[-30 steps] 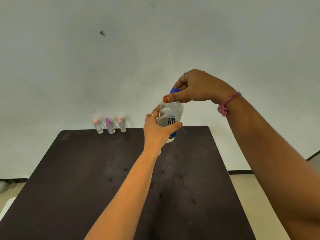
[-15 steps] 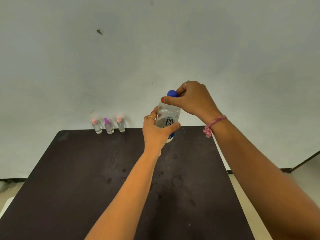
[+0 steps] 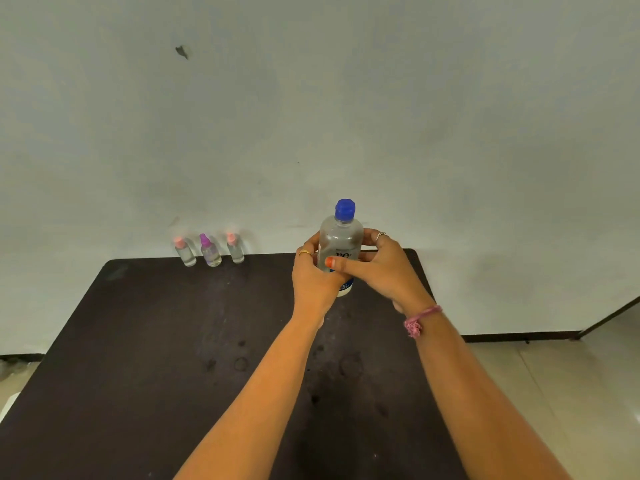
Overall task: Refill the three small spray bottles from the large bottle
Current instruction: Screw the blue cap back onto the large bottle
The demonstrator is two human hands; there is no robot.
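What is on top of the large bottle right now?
A blue cap sits on the large bottle, uncovered. The left hand and right hand grip its body, hiding most of the label and the lower part.

A clear large bottle has a blue cap, two small bottles wear pink tops, the middle one purple, on a dark brown surface before a pale grey-green wall.

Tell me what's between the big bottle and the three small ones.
Head view: only bare dark table lies between the big bottle and the small bottles.
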